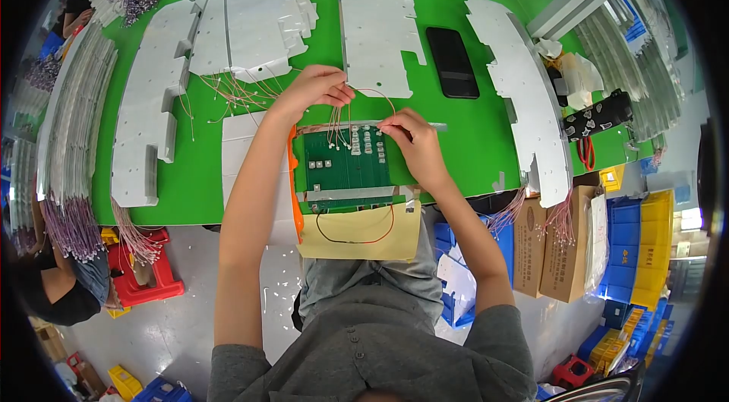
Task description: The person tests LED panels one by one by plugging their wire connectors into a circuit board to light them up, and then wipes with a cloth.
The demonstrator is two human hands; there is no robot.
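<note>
Board [345, 170]: flat, dark green, with rows of little white blocks [368, 142] and a shiny tape strip [349, 194] across its near end | Where: on the green table [478, 145], by the near edge | Left hand [313, 91]: fingers pinching thin wires [336, 121] | Right hand [414, 142]: fingertips pinching one red wire [373, 90]

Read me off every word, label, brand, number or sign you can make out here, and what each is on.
Nothing reads clearly enough to quote.
Cardboard box: dark printed characters, too small.
Blue bin: yellowish marking, too blurred.
Yellow bin: dark marking, too blurred.
Green circuit board: no legible print.
Phone: dark screen, no legible text.
</note>
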